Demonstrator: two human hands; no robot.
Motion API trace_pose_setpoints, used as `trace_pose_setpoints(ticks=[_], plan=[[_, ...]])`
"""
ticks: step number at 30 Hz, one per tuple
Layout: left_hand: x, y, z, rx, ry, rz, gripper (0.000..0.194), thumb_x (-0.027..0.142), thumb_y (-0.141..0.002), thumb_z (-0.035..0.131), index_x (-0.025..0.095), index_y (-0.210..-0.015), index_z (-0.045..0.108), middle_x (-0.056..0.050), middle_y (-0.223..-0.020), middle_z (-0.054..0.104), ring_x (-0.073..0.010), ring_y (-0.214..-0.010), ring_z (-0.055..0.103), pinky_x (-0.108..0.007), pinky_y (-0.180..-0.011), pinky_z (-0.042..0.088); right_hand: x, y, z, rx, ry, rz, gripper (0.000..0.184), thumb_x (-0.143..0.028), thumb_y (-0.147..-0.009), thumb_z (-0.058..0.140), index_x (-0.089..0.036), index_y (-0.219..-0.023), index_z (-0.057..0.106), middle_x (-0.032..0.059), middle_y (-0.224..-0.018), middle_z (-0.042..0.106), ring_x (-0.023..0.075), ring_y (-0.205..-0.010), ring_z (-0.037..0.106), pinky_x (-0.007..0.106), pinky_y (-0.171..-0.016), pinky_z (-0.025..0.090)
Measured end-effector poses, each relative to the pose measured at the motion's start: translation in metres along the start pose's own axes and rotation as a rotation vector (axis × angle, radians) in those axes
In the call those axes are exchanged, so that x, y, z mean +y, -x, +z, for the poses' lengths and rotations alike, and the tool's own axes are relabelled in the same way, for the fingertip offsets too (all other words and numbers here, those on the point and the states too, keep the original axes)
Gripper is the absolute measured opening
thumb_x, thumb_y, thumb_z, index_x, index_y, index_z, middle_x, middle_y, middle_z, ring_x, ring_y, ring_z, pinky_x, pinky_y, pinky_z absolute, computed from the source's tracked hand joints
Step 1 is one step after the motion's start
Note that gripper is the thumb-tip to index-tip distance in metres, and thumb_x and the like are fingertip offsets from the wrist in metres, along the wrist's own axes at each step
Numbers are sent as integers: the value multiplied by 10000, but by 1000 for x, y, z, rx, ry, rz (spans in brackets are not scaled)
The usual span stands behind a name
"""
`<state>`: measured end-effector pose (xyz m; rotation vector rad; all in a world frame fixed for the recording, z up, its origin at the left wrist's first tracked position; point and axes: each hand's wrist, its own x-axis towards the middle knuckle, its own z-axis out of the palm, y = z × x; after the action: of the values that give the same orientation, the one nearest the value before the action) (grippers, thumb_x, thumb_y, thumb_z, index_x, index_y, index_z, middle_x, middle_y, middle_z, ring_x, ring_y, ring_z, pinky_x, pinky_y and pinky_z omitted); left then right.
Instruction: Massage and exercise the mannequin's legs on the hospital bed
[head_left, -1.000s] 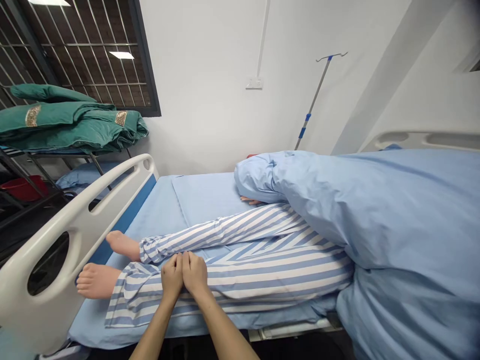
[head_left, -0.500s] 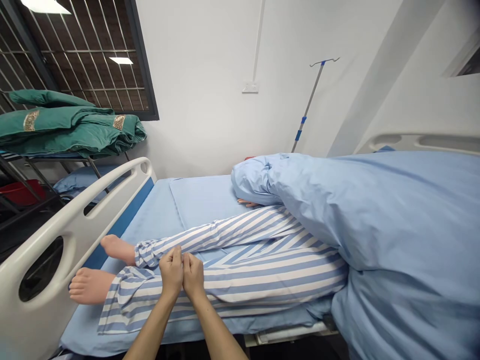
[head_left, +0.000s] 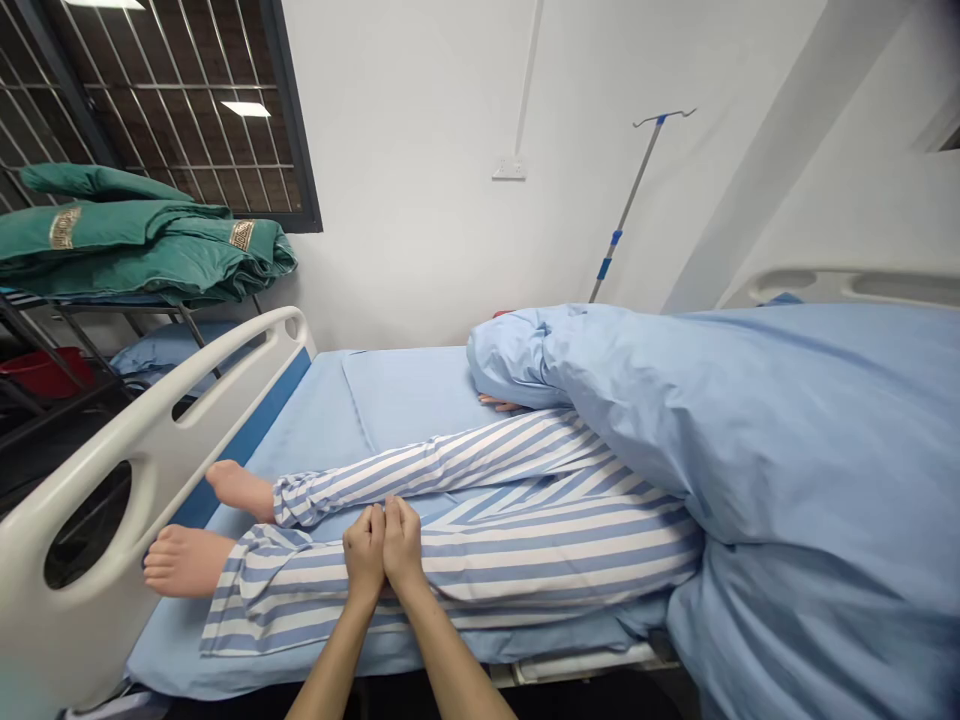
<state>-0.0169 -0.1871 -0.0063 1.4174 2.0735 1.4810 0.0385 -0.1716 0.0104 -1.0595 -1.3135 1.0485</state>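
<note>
While the left hand [head_left: 364, 552] and right hand [head_left: 403, 545] sit pressed together side by side, fingers bunched on the striped pajama trousers [head_left: 540, 560], I can't really tell if they're pinching cloth or just resting there. Those trousers are on a manikin lying on a blue sheet [head_left: 405, 400], its bare feet [head_left: 186, 562] near the white bed rail [head_left: 90, 450] and a big blue duvet [head_left: 780, 430] over the rest. Behind that there's an IV pole [head_left: 628, 205] by the wall, plus green blankets [head_left: 127, 240] piled on a metal rack [head_left: 45, 320] under a barred window [head_left: 172, 110].
</note>
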Motion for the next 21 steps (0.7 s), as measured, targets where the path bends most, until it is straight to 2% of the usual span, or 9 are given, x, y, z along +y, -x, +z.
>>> trace_pose_setpoints(ticks=[3, 8, 12, 16, 21], plan=[[-3, 0, 1, 5, 15, 7, 361, 379, -812, 354, 179, -516, 408, 31, -445, 427, -95, -463, 373, -217, -491, 265, -9, -7, -5, -44, 159, -8, 354, -333, -853, 318, -190, -530, 340, -33, -500, 397, 99, -505, 365, 218, -491, 258], [-5, 1, 2, -32, 86, 29, 350, 360, -824, 327, 174, -572, 482, 11, -515, 513, -106, -513, 428, -213, -516, 301, -15, -14, -19, -194, 372, -156, 376, -319, -863, 318, -178, -531, 424, -24, -497, 457, 93, -484, 390, 229, -487, 214], [-3, 3, 1, -14, 59, 31, 356, 361, -815, 359, 180, -513, 412, 29, -452, 435, -100, -478, 382, -218, -504, 287, -2, -8, -22, -115, 422, -173, 368, -306, -877, 301, -179, -579, 476, -16, -505, 479, 99, -486, 401, 234, -496, 215], [0, 2, 1, -41, 48, 24, 349, 365, -810, 363, 182, -519, 423, 23, -464, 446, -108, -490, 391, -225, -519, 298, 6, -5, -22, -82, 365, -160, 362, -305, -871, 319, -179, -572, 481, -20, -490, 467, 100, -472, 400, 232, -493, 228], [28, -6, 2, -81, 189, -45, 334, 370, -773, 408, 181, -497, 413, 23, -465, 445, -109, -490, 387, -226, -498, 311, 7, -9, -24, -29, 207, -131, 368, -328, -865, 328, -174, -567, 480, -11, -514, 489, 108, -506, 422, 220, -491, 271]])
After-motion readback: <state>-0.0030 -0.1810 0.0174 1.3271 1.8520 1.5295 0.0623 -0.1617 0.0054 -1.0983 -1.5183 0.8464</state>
